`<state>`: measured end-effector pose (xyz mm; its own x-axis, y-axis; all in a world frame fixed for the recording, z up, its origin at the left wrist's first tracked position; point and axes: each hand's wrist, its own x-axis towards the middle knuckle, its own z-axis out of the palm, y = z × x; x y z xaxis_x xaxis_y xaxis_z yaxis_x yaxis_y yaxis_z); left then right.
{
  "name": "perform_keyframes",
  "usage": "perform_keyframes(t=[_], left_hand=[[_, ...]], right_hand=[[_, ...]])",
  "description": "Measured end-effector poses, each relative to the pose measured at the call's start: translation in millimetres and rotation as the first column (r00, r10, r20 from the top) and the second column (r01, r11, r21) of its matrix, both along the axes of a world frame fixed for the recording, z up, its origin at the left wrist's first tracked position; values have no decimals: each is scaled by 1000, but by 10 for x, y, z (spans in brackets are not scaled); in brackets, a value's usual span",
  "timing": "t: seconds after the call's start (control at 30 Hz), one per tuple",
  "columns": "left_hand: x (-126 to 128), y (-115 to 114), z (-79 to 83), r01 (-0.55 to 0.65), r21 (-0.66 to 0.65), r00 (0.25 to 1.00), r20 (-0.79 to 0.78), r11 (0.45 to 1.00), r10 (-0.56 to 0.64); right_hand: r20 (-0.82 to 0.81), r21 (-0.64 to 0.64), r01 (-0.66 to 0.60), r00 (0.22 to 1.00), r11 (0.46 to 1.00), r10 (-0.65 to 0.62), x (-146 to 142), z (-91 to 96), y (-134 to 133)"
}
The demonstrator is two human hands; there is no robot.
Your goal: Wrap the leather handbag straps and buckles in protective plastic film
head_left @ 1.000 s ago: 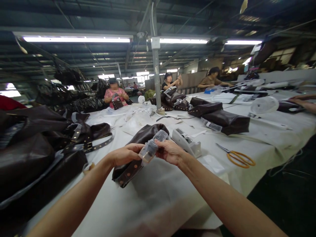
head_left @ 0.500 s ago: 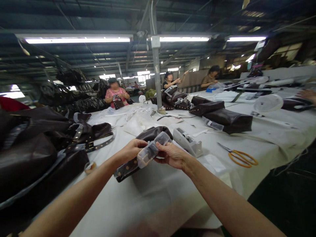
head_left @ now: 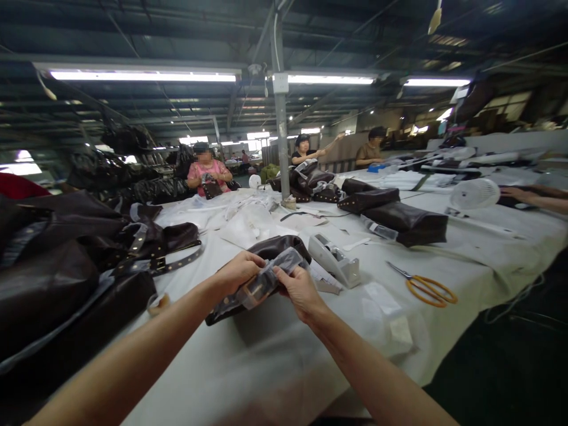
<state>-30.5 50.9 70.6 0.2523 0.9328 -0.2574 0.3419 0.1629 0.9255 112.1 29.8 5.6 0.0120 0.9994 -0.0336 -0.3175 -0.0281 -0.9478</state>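
A dark brown leather bag (head_left: 279,244) with a studded strap lies on the table in front of me. Clear plastic film (head_left: 255,291) is folded around the strap's buckle, which shows through it. My left hand (head_left: 242,269) pinches the film's upper edge, thumb and fingers closed. On the other side my right hand (head_left: 302,290) grips the film, its thumb pressed on top and its other fingers partly hidden beneath. A grey tape dispenser (head_left: 335,260) stands just right of the bag.
Orange-handled scissors (head_left: 421,284) lie to the right. Brown bags (head_left: 48,266) are heaped on the left, and more bags (head_left: 403,219) lie farther back. A metal post (head_left: 281,130) rises through the table. A small white fan (head_left: 474,194) stands at right. Several people work beyond.
The film near my right hand has gone from a raised, stiff-looking piece to lying lower and crumpled along the strap. My right hand has shifted slightly left and down.
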Motion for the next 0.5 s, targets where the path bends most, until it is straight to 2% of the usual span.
perform_keyframes(t=[0.27, 0.33, 0.4, 0.5], left_hand=[[13, -7, 86, 49, -78, 999, -11, 996, -50], [40, -57, 71, 83, -33, 996, -32, 996, -84], [50, -101, 23, 129, 65, 990, -73, 989, -125], [18, -109, -75, 149, 173, 987, -93, 974, -134]], right_hand=[[88, 15, -6, 996, 1000, 5, 59, 36, 8], [111, 42, 15, 994, 999, -19, 57, 16, 9], [120, 62, 28, 992, 998, -35, 29, -14, 9], [114, 83, 46, 992, 995, -55, -36, -68, 29]])
